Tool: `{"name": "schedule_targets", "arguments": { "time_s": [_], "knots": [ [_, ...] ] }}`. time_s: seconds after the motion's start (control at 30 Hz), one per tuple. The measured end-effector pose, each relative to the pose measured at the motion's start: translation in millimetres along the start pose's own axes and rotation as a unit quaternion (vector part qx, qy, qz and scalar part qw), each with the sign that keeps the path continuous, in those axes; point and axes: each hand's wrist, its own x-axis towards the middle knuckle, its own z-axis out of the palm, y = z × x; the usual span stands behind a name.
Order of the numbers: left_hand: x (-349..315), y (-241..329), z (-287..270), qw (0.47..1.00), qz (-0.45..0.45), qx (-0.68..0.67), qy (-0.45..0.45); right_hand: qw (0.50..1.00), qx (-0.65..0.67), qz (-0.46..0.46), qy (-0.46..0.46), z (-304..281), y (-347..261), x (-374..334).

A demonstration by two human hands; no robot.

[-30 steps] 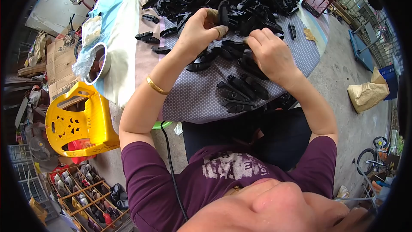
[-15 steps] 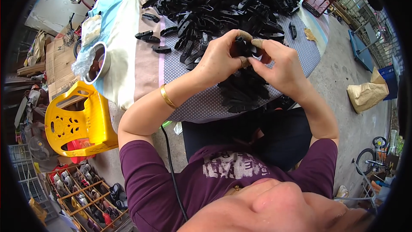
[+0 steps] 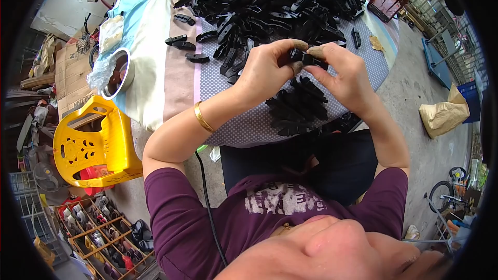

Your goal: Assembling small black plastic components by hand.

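- I'm looking at the left hand [image 3: 267, 70] now: thumb and forefinger, wearing tan fingertip covers [image 3: 298, 44], curl round a small, elongated black plastic piece [image 3: 314, 62].
- Right hand [image 3: 345, 70] is on it too, pinching from the other side, forefinger above, thumb below.
- So the piece sits between both hands, over the grey, white-dotted cloth on the worktop [image 3: 231, 132].
- Its long axis slants across my view, one end toward the left hand, the other pointing right and slightly nearer the person; fingers hide much, so I can't tell front from back.
- Beyond: a big heap of curved black plastic parts [image 3: 270, 0], pointing every way.
- Nearer the worktop's edge, a cluster of slim black parts [image 3: 300, 106].
- Off left, loose black parts [image 3: 183, 45] lie roughly sideways.
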Motion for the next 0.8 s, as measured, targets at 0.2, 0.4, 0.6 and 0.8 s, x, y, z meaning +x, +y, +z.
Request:
{"name": "schedule_targets", "arguments": {
  "time_s": [0.2, 0.4, 0.6, 0.8],
  "knots": [
    [-5.1, 7.1, 8.3, 0.999, 0.008, 0.037, 0.037, 0.980, -0.169, -0.094, 0.049, 4.7, -8.7, -1.0],
    [-3.2, 7.3, 0.6, 0.999, -0.010, -0.036, -0.005, 0.980, -0.151, -0.117, 0.049, 2.9, -8.4, 0.5],
    [-0.5, 10.6, -6.8, 0.998, 0.055, -0.040, 0.004, 0.990, 0.073, 0.120, 0.004, -5.8, -6.0, 2.6],
    [-7.0, 17.9, -0.4, 0.996, 0.090, 0.020, 0.006, 0.986, 0.121, 0.106, -0.045, -12.4, -0.9, -3.9]
  ]
}}
